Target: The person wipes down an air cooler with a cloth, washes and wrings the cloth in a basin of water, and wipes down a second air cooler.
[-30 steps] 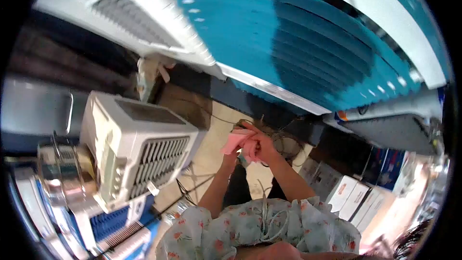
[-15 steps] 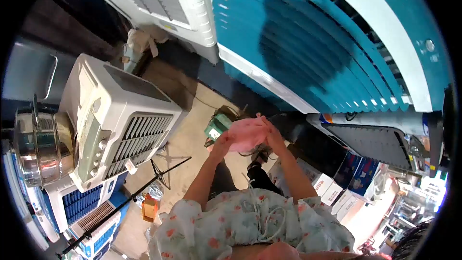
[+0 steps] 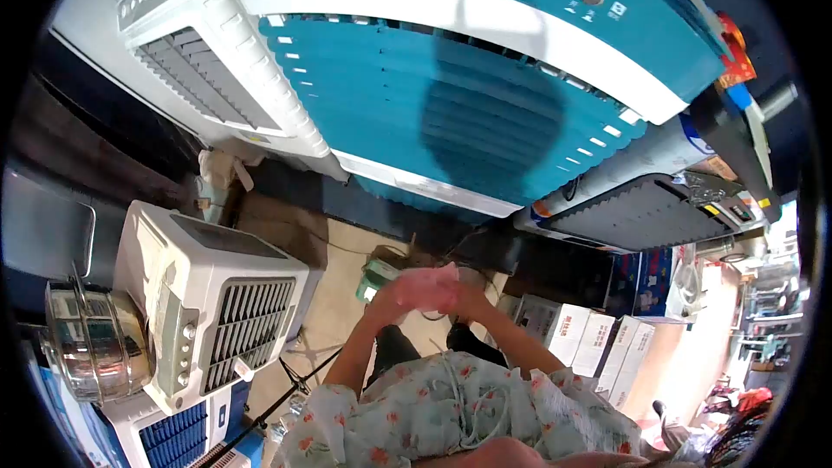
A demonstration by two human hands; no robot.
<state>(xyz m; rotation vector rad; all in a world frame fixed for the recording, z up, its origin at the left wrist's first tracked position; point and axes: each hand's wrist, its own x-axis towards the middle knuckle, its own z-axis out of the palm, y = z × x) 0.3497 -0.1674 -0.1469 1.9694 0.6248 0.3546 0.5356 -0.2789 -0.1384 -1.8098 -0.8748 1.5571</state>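
Note:
A pink cloth (image 3: 426, 288) is bunched between my two hands in front of my body, a little blurred. My left hand (image 3: 386, 302) grips its left side and my right hand (image 3: 471, 298) grips its right side. The fingers are partly lost in the cloth. Just beyond my left hand, on the floor, sits a green box-shaped thing (image 3: 374, 277), partly covered by the hand. Ahead stands a large teal and white air cooler (image 3: 373, 121) with wide slats and a round knob; a dark shadow falls across it.
On the left are a white air cooler (image 3: 217, 312) and a shiny metal drum-shaped thing (image 3: 94, 342). Another white cooler (image 3: 208, 61) stands at the upper left. White cartons (image 3: 576, 338) lie at the right. A thin black stand (image 3: 295, 377) rests on the floor at lower left.
The view has tilted up and turned, showing the teal cooler's top controls. The pink cloth, spread wider before, is now more bunched, and my hands are closer together.

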